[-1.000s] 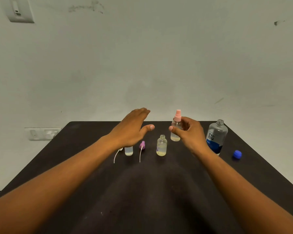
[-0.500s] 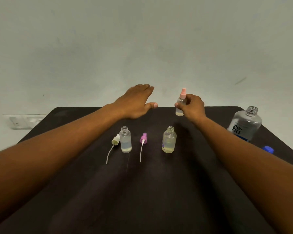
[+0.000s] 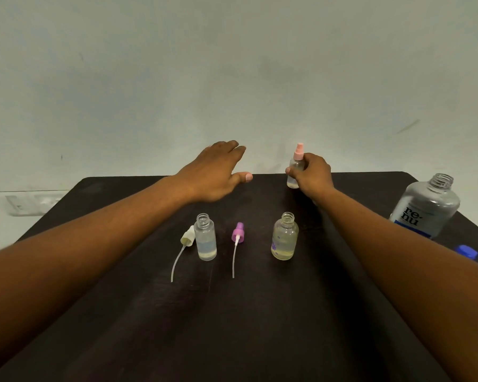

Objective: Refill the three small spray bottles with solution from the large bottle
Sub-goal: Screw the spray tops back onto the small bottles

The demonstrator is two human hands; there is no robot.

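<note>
My right hand (image 3: 313,175) grips a small clear spray bottle with a pink nozzle (image 3: 296,165), upright near the table's far edge. My left hand (image 3: 214,173) hovers open beside it, fingers stretched, holding nothing. Nearer to me stand two uncapped small bottles: a clear one (image 3: 205,237) and a rounder yellowish one (image 3: 284,237), each with a little liquid. A cream spray head (image 3: 187,237) and a purple spray head (image 3: 237,235) lie on the table with their tubes pointing toward me. The large uncapped bottle (image 3: 427,206) stands at the right.
The dark table (image 3: 246,326) ends against a pale wall. A blue cap (image 3: 467,251) lies at the right edge beside my right forearm. A wall socket (image 3: 25,202) sits low on the left.
My view has tilted down and closer. My right hand has carried the pink-topped bottle toward the far edge of the table, and my left hand has moved forward alongside it.
</note>
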